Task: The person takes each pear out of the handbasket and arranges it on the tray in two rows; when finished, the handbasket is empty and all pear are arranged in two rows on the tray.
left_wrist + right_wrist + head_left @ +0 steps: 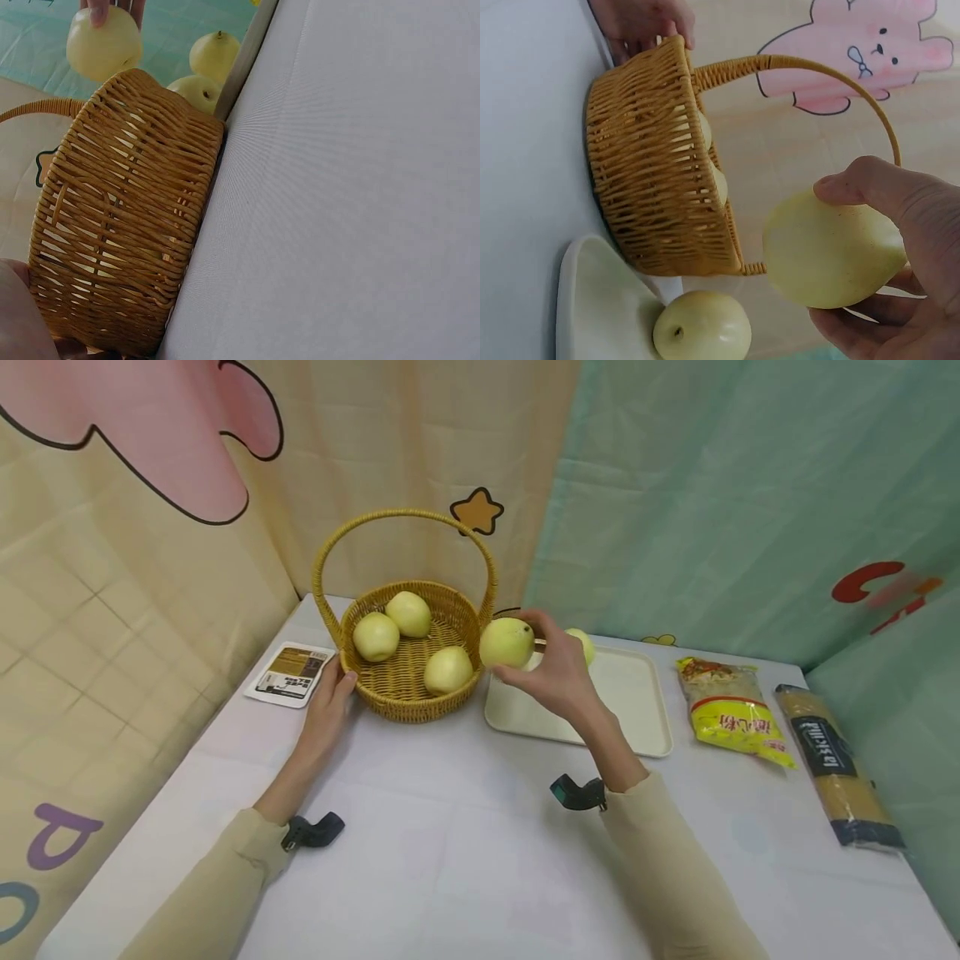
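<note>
My right hand [558, 668] grips a pale yellow-green pear [507, 643] between thumb and fingers, raised beside the basket's right rim, over the tray's left end. The round wicker basket [408, 708] has a tall arched handle, and three pears [447, 671] lie inside. At the basket's left side, my left hand [327, 714] holds the wall, with the thumb at the rim. The white tray [626, 706] lies right of the basket, partly hidden by my right hand. Two pears [214, 56] show on the tray side in the left wrist view; one is mostly hidden in the head view.
Left of the basket lies a flat white packet with a brown label [291, 674]. Right of the tray are a yellow-and-clear food bag [731, 710] and a long pack of noodles [836, 760]. Printed curtains [675, 510] hang behind the white-covered table [450, 860].
</note>
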